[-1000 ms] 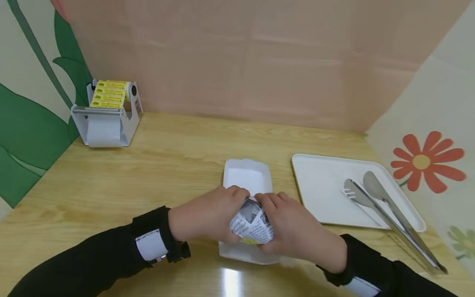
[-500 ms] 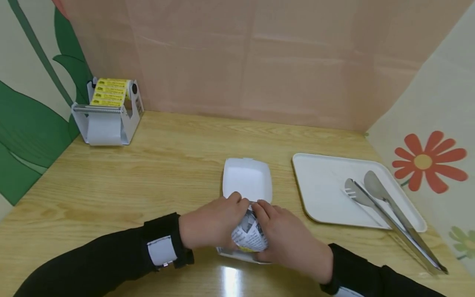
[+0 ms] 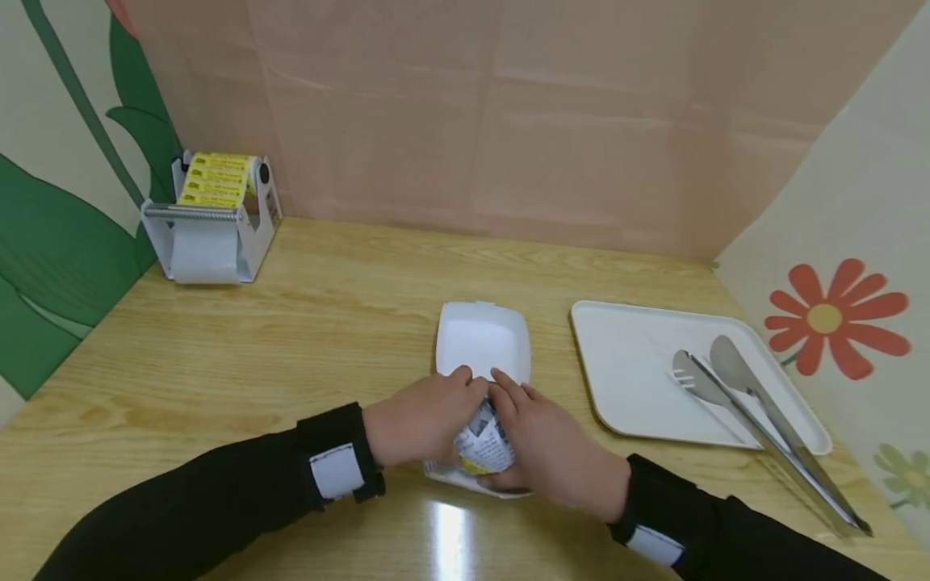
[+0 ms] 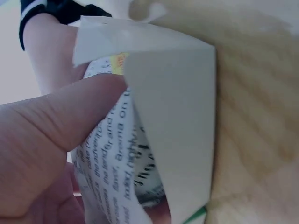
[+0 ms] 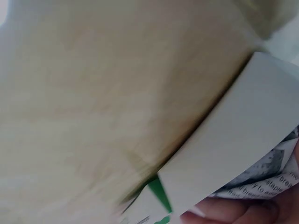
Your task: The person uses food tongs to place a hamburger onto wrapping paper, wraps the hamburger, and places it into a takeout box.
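Note:
A round bundle wrapped in newsprint-patterned paper (image 3: 485, 442) sits low in the bottom half of a white hinged takeout box (image 3: 483, 339), whose lid stands open behind it. My left hand (image 3: 429, 418) grips the bundle's left side, thumb (image 4: 88, 100) along the paper inside the box wall (image 4: 173, 126). From the right, my right hand (image 3: 555, 452) holds the other side, its fingertips meeting the left hand's on top. A bit of yellow sticker (image 3: 475, 467) shows on the near side. The right wrist view catches the box's outer wall (image 5: 233, 135) with a green print; the bundle's underside is hidden.
At the right lies a white tray (image 3: 632, 387) with metal tongs (image 3: 773, 424) resting across it, handle end over the table. A white dispenser (image 3: 254, 234) holding a roll of yellow labels (image 3: 214, 179) stands at the back left. Printed sheets rise behind and beside the wooden table (image 3: 327, 323).
Both hands have lowered the wrapped bundle deeper into the box's bottom half and drawn closer together around it. The box has shifted slightly away from me.

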`<state>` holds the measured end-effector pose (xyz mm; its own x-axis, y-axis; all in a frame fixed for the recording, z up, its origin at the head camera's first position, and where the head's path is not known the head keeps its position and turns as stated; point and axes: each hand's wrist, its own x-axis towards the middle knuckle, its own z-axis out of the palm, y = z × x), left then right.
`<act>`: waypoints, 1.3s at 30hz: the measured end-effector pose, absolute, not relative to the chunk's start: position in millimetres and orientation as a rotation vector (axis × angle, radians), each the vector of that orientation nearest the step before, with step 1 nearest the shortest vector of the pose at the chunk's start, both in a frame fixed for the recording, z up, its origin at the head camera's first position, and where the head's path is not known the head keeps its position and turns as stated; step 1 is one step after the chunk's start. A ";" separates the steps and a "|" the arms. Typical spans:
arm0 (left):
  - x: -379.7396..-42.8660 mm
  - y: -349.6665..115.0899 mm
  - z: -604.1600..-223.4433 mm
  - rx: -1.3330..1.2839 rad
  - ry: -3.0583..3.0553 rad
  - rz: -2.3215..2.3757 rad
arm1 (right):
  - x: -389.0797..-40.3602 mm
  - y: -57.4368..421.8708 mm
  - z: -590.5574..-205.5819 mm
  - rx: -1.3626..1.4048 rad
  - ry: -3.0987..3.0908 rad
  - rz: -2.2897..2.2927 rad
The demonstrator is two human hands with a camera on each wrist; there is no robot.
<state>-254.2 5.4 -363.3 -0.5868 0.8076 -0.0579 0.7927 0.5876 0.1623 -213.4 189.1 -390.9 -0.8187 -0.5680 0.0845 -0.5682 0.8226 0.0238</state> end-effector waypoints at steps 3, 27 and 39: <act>-272.1 5.9 -365.4 1.306 2.701 0.204 | -233.3 190.3 -393.0 0.909 -2.893 -0.022; -320.1 -9.1 -359.2 1.146 2.684 0.217 | -294.8 197.0 -364.5 0.945 -3.247 0.590; -321.4 -53.5 -331.6 1.121 2.732 0.386 | -265.3 219.9 -327.3 0.716 -3.128 0.357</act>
<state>-321.4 -53.5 -331.6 -0.7051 0.7072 -0.0521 0.6651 0.6851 0.2971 -265.3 219.9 -327.3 -0.8981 -0.4383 -0.0354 -0.4191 0.8775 -0.2330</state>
